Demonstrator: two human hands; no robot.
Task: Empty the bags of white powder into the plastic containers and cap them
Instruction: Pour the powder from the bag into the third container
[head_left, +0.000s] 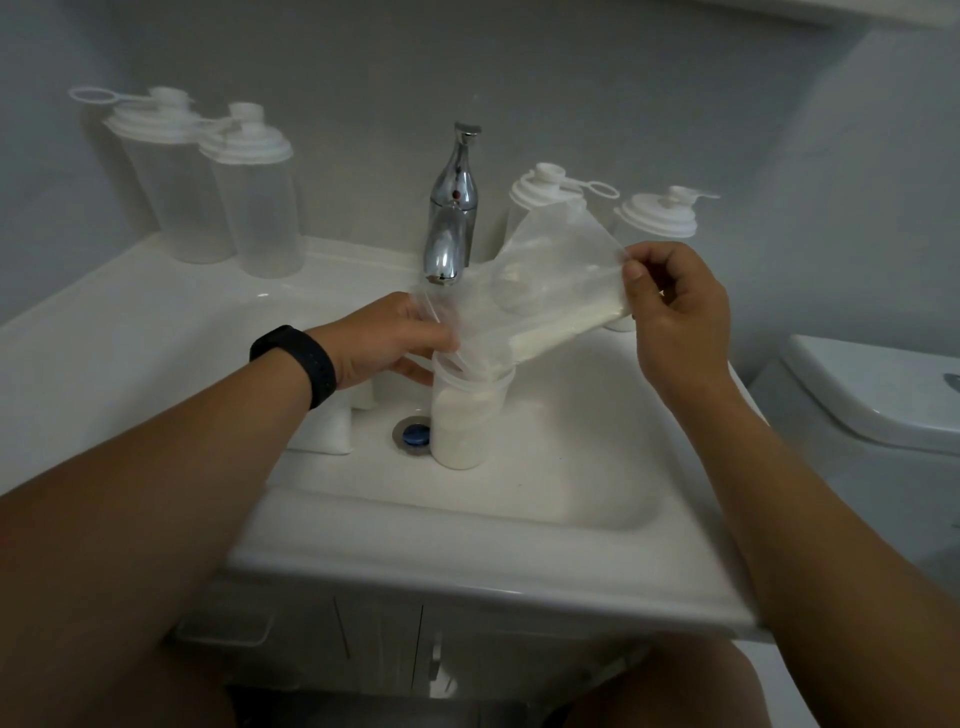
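An uncapped plastic container (464, 421), mostly filled with white powder, stands in the sink basin beside the drain. A clear plastic bag (540, 291) is tilted over it, its mouth tucked into the container's opening, with a streak of white powder lying along its lower fold. My left hand (387, 338) grips the bag's mouth at the container's rim. My right hand (675, 312) pinches the bag's raised far end between thumb and fingers. Further bags of white powder (327, 428) lie in the basin under my left forearm.
A chrome faucet (452, 208) rises behind the container. Two capped empty containers (218, 192) stand at the back left of the sink ledge, and two more capped containers (654, 218) at the back right. The sink (519, 551) has a blue drain plug (414, 434). A toilet (872, 395) is at right.
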